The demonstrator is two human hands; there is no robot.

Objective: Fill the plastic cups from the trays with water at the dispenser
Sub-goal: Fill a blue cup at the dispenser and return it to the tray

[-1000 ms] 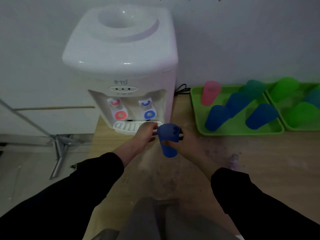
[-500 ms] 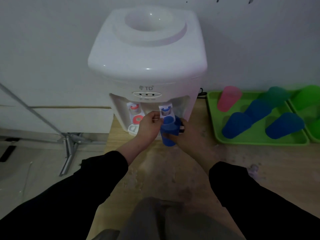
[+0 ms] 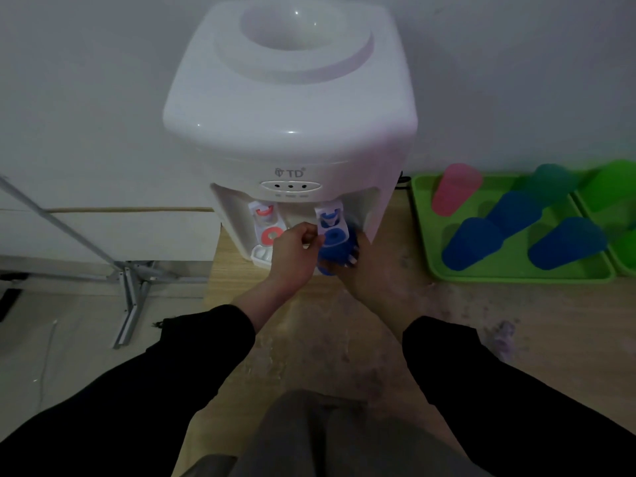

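R hand [image 3: 366, 271] grips blue cup [image 3: 329, 265] under blue tap [image 3: 328, 216] | L hand [image 3: 296, 251] pinches tap edge – fingers curled | tray [image 3: 516, 277] well apart

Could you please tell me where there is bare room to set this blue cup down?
The wooden table lies bare in front of the green tray, right of the right hand. A narrower strip separates dispenser and tray. The tray is crowded with cups.

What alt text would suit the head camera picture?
A person's right hand holds a blue cup under the blue tap of a white dispenser while the left hand pinches that tap. More cups stand on green trays to the right.
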